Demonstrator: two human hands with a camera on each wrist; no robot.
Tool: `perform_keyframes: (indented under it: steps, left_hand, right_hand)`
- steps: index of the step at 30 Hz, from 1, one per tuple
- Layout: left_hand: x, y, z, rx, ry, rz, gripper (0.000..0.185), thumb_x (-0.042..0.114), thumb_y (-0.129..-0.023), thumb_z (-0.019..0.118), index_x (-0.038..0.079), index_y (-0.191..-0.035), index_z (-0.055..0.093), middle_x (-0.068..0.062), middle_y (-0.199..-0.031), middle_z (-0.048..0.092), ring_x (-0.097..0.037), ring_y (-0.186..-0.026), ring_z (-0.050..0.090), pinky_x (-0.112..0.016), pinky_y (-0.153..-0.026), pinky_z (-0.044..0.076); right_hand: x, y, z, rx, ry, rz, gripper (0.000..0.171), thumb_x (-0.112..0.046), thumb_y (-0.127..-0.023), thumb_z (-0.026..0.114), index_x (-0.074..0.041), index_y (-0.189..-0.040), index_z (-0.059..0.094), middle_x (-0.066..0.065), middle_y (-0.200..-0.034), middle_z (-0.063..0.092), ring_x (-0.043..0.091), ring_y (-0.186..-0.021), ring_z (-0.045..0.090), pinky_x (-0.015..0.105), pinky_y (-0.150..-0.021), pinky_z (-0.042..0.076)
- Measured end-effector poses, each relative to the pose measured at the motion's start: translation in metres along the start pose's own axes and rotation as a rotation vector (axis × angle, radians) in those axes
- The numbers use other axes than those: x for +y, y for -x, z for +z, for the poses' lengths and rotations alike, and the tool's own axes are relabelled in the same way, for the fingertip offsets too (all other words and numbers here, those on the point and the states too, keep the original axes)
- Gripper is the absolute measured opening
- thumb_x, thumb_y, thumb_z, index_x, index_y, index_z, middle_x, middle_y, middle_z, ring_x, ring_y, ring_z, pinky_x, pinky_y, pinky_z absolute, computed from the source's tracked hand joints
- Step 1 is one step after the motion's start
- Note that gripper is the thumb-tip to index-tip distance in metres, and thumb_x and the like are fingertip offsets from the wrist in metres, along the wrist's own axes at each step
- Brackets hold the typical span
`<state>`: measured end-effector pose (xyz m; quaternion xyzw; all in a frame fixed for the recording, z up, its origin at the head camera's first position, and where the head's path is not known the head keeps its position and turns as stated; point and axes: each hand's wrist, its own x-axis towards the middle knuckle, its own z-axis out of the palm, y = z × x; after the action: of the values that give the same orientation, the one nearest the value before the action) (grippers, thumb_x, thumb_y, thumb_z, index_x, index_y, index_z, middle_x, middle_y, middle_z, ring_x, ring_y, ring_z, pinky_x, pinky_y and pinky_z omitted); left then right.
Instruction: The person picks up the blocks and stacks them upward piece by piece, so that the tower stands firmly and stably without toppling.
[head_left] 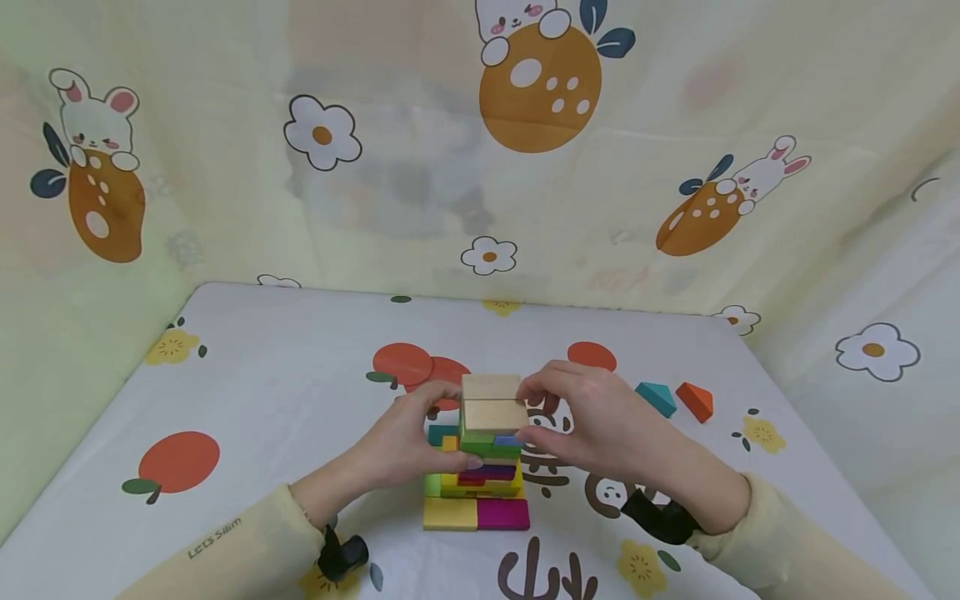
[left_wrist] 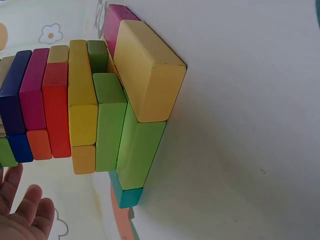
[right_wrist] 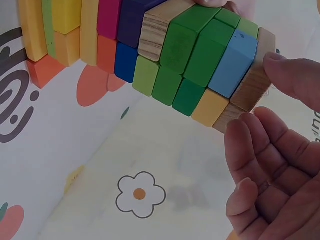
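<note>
A stacked tower of coloured wooden blocks (head_left: 487, 472) stands on the cloth. On its top lie two plain wood blocks (head_left: 495, 415) side by side. My right hand (head_left: 600, 412) pinches this top pair, the thumb (right_wrist: 292, 80) on one and fingertips at the other. A light blue block (right_wrist: 233, 63) and green blocks (right_wrist: 190, 37) sit just under them. My left hand (head_left: 401, 437) is at the tower's left side, thumb touching the front and loosely bent fingers (left_wrist: 30, 205) beside it. Yellow and magenta blocks (head_left: 502, 514) lie at the foot.
Teal (head_left: 656, 399) and orange (head_left: 696, 402) triangular blocks lie to the right on the patterned tablecloth (head_left: 285, 375). A printed cloth (head_left: 405, 200) hangs behind the table and down both sides.
</note>
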<state>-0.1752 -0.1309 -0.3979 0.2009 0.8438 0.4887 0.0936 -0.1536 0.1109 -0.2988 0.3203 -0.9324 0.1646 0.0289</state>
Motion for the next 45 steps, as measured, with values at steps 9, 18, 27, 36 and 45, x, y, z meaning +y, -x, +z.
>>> perform_keyframes:
  steps: [9, 18, 27, 36, 45]
  left_hand:
    - [-0.001, -0.001, -0.002, 0.001, -0.004, 0.025, 0.065, 0.028, -0.077, 0.090, 0.012, -0.131, 0.060, -0.007, -0.134, 0.062, -0.035, -0.127, 0.054, -0.059, -0.107, 0.049]
    - [0.000, -0.001, -0.001, -0.012, 0.019, 0.029, 0.065, 0.027, -0.077, 0.090, 0.010, -0.132, 0.059, -0.007, -0.134, 0.063, -0.034, -0.126, 0.055, -0.058, -0.108, 0.048]
    - [-0.001, 0.000, -0.001, -0.011, 0.007, 0.019, 0.066, 0.028, -0.077, 0.090, 0.011, -0.133, 0.058, -0.008, -0.136, 0.062, -0.036, -0.130, 0.054, -0.059, -0.109, 0.047]
    - [0.000, 0.000, -0.001, -0.006, 0.010, 0.018, 0.065, 0.028, -0.077, 0.090, 0.011, -0.131, 0.059, -0.007, -0.135, 0.062, -0.035, -0.128, 0.054, -0.059, -0.108, 0.048]
    - [0.000, 0.001, -0.001, -0.008, -0.004, 0.010, 0.070, 0.030, -0.077, 0.090, 0.008, -0.135, 0.057, -0.008, -0.137, 0.062, -0.036, -0.127, 0.055, -0.058, -0.107, 0.049]
  right_hand:
    - [0.008, -0.004, -0.001, 0.025, 0.008, -0.020, 0.065, -0.043, -0.080, 0.087, -0.013, -0.132, 0.061, 0.001, -0.124, 0.065, 0.017, -0.108, 0.062, 0.036, -0.083, 0.060]
    - [0.020, -0.014, 0.013, -0.097, -0.084, 0.037, 0.076, -0.052, -0.083, 0.080, -0.010, -0.141, 0.057, 0.011, -0.150, 0.051, 0.033, -0.136, 0.050, 0.057, -0.104, 0.053]
    - [0.018, -0.016, 0.016, -0.103, -0.087, 0.067, 0.069, -0.054, -0.083, 0.079, -0.010, -0.133, 0.061, 0.010, -0.149, 0.052, 0.034, -0.140, 0.046, 0.058, -0.108, 0.050]
    - [0.019, -0.017, 0.016, -0.102, -0.092, 0.049, 0.066, -0.052, -0.082, 0.081, -0.011, -0.130, 0.063, 0.010, -0.147, 0.054, 0.036, -0.143, 0.044, 0.059, -0.109, 0.049]
    - [0.016, -0.017, 0.016, -0.090, -0.075, 0.057, 0.062, -0.048, -0.081, 0.083, -0.010, -0.127, 0.065, 0.012, -0.145, 0.055, 0.036, -0.141, 0.046, 0.058, -0.106, 0.051]
